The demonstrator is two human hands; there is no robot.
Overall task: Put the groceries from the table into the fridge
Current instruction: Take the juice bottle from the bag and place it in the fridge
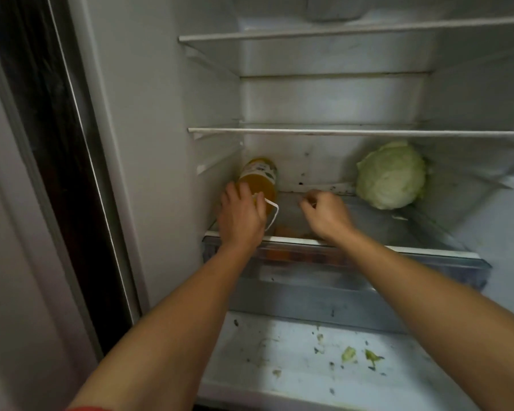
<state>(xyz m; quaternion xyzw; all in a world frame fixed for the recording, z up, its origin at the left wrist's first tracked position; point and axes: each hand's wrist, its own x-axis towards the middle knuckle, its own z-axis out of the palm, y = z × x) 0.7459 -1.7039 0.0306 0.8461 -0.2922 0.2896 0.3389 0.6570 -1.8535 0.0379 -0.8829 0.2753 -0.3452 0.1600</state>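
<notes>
Gripping bottle [257, 180] handle: left hand [241, 216] closed | right hand [327, 215] loosely curled, empty

The bottle [258, 180] by my left hand [242, 216] is full of amber-orange liquid, with a pale cream label printed in dark marks too blurred to read, and a white handle [272, 213] loops off it. The cabbage [391, 175] is pale green, whiter where its veins run. The fridge walls [158, 114] and shelves [339, 132] are white going grey in the shadow, with small dark specks along the back. Through the clear drawer [324, 253] something orange shows. The white surface [309, 351] below is flecked with dark crumbs and light green scraps [349, 354]. The door seal [60, 143] is black. A sliver of red sleeve [86, 408] edges my left arm.
</notes>
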